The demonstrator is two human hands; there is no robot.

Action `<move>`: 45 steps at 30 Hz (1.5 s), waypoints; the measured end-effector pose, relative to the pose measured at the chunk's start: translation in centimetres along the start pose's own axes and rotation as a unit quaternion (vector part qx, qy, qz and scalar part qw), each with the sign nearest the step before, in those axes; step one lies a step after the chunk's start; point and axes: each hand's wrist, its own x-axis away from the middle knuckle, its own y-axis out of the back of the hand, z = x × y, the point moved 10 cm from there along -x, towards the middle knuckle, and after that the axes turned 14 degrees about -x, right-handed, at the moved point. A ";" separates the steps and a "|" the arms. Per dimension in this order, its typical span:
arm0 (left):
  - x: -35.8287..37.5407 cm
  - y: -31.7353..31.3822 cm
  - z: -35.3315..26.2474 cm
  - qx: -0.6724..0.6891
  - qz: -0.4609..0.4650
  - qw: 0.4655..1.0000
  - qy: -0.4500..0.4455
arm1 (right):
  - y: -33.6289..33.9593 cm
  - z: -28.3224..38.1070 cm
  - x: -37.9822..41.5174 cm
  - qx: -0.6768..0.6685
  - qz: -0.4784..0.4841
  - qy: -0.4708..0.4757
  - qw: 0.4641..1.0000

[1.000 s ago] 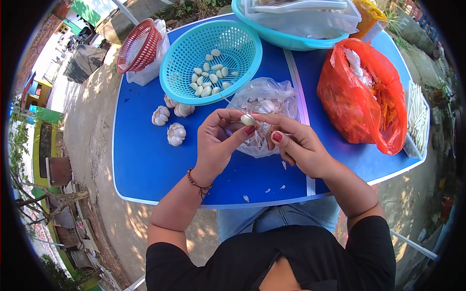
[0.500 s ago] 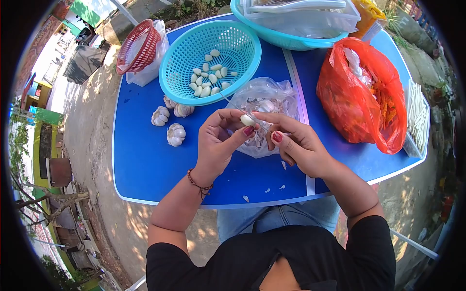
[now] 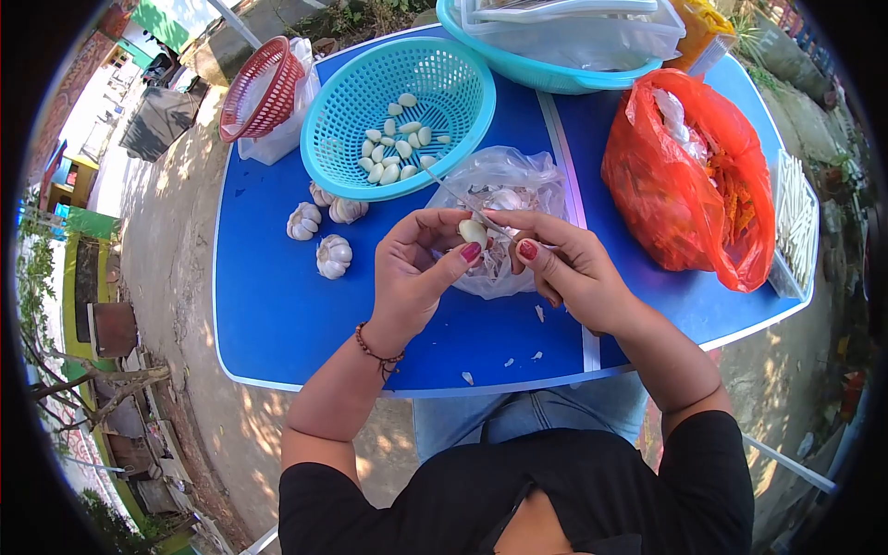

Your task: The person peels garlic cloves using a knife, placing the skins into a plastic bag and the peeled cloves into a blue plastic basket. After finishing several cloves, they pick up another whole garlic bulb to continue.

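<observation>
Between thumb and fingers, my left hand [image 3: 427, 252] pinches a pale peeled garlic clove [image 3: 474, 233]. My right hand [image 3: 569, 264] grips a thin knife [image 3: 458, 196], its narrow blade pointing up and left beside the clove. Both hands are over a clear plastic bag [image 3: 546, 185] holding garlic and loose skins. Peeled cloves [image 3: 390, 153] lie in a turquoise perforated basket [image 3: 319, 116] beyond my left hand. Several whole garlic bulbs [image 3: 334, 256] rest on the blue table [image 3: 277, 324] left of that hand.
A red plastic bag [image 3: 647, 213] with orange-red contents sits at right, beside a box of white sticks [image 3: 794, 213]. Behind are a turquoise basin [image 3: 555, 81] with a plastic container and a yellow packet [image 3: 700, 37]. A red basket [image 3: 268, 102] stands at back left.
The clove has turned slightly in my left fingers. The knife has shifted against it, and more of its blade shows. My right hand has tilted a little.
</observation>
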 end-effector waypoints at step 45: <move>-0.1 -0.9 0.5 0.085 0.041 0.993 0.064 | 0.5 -1.1 -0.2 -0.066 -0.010 0.006 0.998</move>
